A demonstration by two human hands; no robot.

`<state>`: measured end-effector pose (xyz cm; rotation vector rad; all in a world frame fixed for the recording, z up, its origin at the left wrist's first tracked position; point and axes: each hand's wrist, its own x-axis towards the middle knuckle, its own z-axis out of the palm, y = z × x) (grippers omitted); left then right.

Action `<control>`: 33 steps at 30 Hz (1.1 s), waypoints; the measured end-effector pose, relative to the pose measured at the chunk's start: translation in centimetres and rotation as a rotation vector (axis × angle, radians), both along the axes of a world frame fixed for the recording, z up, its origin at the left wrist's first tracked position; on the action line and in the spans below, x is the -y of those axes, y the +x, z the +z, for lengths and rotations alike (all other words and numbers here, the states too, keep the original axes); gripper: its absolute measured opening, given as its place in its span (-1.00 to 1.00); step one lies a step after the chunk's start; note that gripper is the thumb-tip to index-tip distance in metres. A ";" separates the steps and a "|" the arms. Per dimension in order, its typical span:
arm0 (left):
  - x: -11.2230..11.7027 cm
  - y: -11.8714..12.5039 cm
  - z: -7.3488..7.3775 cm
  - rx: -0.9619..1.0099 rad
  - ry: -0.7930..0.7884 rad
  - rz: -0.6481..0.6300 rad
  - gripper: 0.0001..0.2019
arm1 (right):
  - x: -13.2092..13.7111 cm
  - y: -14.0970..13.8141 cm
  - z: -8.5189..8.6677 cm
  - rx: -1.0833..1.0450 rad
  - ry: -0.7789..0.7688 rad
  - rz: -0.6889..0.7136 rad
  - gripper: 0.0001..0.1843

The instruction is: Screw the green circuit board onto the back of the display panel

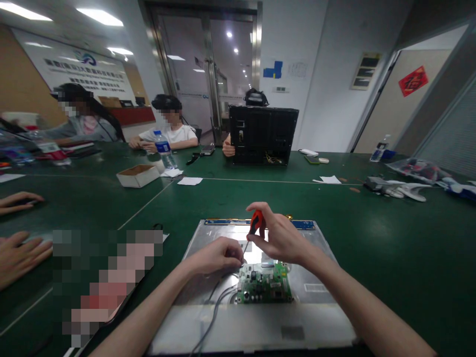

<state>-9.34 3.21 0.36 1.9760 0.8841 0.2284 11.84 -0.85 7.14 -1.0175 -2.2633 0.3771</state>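
In front of me lies a flat metal display panel [320, 327], back side up, with a green circuit board [265, 285] on its middle. My right hand [282, 235] is closed around the red and black handle of a screwdriver [256, 221]. The thin shaft slants down to the board's upper left corner. Right beside that tip, my left hand [219, 255] has its thumb and fingers pinched together; whatever is between them is hidden. Grey cables [216, 310] run from the board's left side toward the panel's near edge. A narrow blue circuit strip [303, 225] lines the far edge.
Across the green table [390, 258], a person holds up a black monitor housing [264, 136]. A white box [137, 176] and a water bottle [164, 151] stand farther left. Another person's hands [22, 258] rest at the left edge. Plastic bags [420, 170] lie at right.
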 end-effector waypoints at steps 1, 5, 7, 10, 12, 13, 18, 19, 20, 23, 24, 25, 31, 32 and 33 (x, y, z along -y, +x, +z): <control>0.0 0.0 0.0 -0.007 0.012 -0.002 -0.89 | -0.1 0.0 0.0 0.008 -0.001 0.002 -0.46; 0.0 0.0 0.1 -0.009 0.040 -0.009 -0.88 | -0.1 -0.1 0.0 0.055 0.004 0.031 -0.44; 0.1 0.0 0.2 -0.012 0.037 -0.001 -0.88 | 0.0 -0.1 -0.1 0.065 0.012 0.025 -0.41; 0.1 0.0 0.3 -0.020 0.043 -0.005 -0.90 | 0.0 -0.2 -0.3 0.071 0.014 0.016 -0.39; 0.1 0.0 0.4 -0.016 0.047 -0.012 -0.91 | -0.1 -0.4 -0.6 0.080 0.012 0.031 -0.38; 0.1 0.0 0.4 -0.013 0.048 -0.013 -0.91 | -0.1 -0.5 -0.7 0.084 0.012 0.038 -0.38; 0.2 0.0 0.5 -0.010 0.064 -0.014 -0.90 | -0.2 -0.8 -1.0 0.118 -0.015 0.015 -0.38; 0.2 0.0 0.5 -0.010 0.067 -0.015 -0.90 | -0.2 -0.8 -1.0 0.123 -0.020 0.017 -0.38; 0.2 0.0 0.5 -0.010 0.069 -0.017 -0.90 | -0.2 -0.8 -1.0 0.125 -0.024 0.023 -0.38; 0.2 0.0 0.5 -0.012 0.074 -0.023 -0.90 | -0.2 -0.8 -1.0 0.135 -0.031 0.038 -0.39; 0.2 0.0 0.5 -0.015 0.078 -0.022 -0.90 | -0.1 -0.7 -0.9 0.140 -0.033 0.036 -0.39; 0.2 0.0 0.5 -0.018 0.085 -0.020 -0.90 | -0.1 -0.7 -0.9 0.146 -0.035 0.034 -0.40; 0.3 0.0 0.5 -0.033 0.095 0.000 -0.90 | 0.2 -0.8 -0.4 0.170 -0.055 0.030 -0.39; 0.3 0.0 0.4 -0.028 0.082 0.003 -0.91 | 0.2 -0.9 -0.3 0.172 -0.059 0.029 -0.39; 0.3 0.0 0.4 -0.023 0.068 0.005 -0.91 | 0.2 -0.9 -0.3 0.173 -0.060 0.031 -0.39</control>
